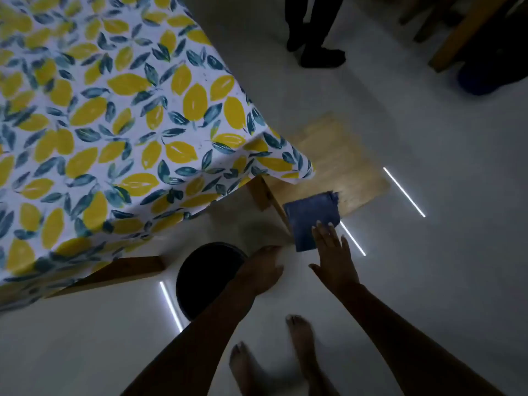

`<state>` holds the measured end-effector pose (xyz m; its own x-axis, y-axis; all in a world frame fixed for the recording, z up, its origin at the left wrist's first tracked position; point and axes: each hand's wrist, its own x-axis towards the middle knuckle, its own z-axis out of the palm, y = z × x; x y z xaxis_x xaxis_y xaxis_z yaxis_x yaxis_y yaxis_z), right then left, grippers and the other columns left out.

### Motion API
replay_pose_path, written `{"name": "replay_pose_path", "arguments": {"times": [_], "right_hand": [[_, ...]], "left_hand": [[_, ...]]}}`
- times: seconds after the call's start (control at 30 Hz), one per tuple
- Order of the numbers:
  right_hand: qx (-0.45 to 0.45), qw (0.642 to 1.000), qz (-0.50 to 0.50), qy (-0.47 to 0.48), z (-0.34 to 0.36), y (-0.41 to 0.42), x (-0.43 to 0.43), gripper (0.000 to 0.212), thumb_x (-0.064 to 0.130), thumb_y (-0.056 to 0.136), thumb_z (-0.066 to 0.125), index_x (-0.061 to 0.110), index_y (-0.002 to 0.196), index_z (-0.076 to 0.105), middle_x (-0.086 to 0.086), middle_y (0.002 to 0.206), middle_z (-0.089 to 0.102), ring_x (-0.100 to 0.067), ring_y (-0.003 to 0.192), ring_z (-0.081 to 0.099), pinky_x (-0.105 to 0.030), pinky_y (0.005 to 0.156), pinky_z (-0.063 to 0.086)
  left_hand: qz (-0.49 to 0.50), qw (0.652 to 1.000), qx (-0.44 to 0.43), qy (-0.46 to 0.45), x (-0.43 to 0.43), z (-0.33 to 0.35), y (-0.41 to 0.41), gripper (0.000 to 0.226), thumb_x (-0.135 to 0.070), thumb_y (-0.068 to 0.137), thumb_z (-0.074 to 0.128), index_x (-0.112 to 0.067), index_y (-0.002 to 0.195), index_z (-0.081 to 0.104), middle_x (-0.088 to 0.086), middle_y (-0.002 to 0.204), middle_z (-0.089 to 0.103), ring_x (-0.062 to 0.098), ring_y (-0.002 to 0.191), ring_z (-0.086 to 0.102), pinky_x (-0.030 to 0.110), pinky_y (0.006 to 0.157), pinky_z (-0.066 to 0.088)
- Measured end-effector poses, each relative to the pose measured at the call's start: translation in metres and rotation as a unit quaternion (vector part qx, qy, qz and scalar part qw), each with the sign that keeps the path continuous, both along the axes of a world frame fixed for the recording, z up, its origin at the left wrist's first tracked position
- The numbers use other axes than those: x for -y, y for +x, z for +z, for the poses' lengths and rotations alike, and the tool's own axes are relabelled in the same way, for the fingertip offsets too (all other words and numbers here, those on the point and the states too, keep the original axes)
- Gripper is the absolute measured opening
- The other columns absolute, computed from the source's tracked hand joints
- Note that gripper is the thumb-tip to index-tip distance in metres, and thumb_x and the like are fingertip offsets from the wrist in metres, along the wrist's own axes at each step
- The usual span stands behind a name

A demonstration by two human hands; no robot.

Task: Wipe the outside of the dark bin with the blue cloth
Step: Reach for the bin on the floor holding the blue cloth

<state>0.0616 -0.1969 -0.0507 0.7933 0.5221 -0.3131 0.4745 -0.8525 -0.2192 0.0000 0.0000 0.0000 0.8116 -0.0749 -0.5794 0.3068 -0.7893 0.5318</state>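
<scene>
The dark bin (pixel 207 277) stands on the floor beside the table leg. The left hand (pixel 264 270) rests empty at its rim; the right hand (pixel 333 250), fingers spread, reaches onto the blue cloth (pixel 313 220) just beyond. Wiping hasn't begun; next, probably, grip the cloth.

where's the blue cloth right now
In the head view the blue cloth is right of centre, under the right hand's fingers, in front of the wooden stool and up-right of the bin.
</scene>
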Motion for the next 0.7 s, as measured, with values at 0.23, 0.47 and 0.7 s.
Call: {"name": "replay_pose_path", "arguments": {"times": [0.23,0.47,0.7], "right_hand": [[0.065,0.997,0.035,0.037,-0.072,0.017,-0.011,0.088,0.025,0.078,0.071,0.011,0.150,0.022,-0.009,0.157,0.024,-0.032,0.146,0.013,-0.057,0.111,0.024],[0.114,0.986,0.059,0.105,-0.088,0.020,-0.005,0.061,0.012,0.082,0.035,0.013,0.143,0.033,-0.008,0.148,0.043,-0.033,0.139,0.026,-0.058,0.108,0.024],[0.080,0.973,0.115,0.182,-0.082,-0.024,-0.037,0.049,0.024,0.099,0.029,0.011,0.146,0.025,-0.011,0.141,0.044,-0.025,0.138,0.028,-0.041,0.112,0.019]], "left_hand": [[0.033,0.999,-0.015,0.016,-0.001,-0.071,0.010,0.053,-0.024,0.097,0.049,-0.010,0.146,0.034,0.010,0.152,0.038,0.026,0.137,0.040,0.029,0.113,0.028],[0.040,0.999,0.003,0.011,-0.002,-0.087,-0.004,0.053,-0.023,0.096,0.050,-0.009,0.145,0.035,0.009,0.149,0.042,0.024,0.134,0.044,0.024,0.108,0.029],[0.057,0.998,0.020,0.023,-0.028,-0.083,-0.038,0.049,-0.025,0.097,0.049,-0.012,0.144,0.039,0.008,0.147,0.046,0.026,0.130,0.047,0.030,0.106,0.037]]}}
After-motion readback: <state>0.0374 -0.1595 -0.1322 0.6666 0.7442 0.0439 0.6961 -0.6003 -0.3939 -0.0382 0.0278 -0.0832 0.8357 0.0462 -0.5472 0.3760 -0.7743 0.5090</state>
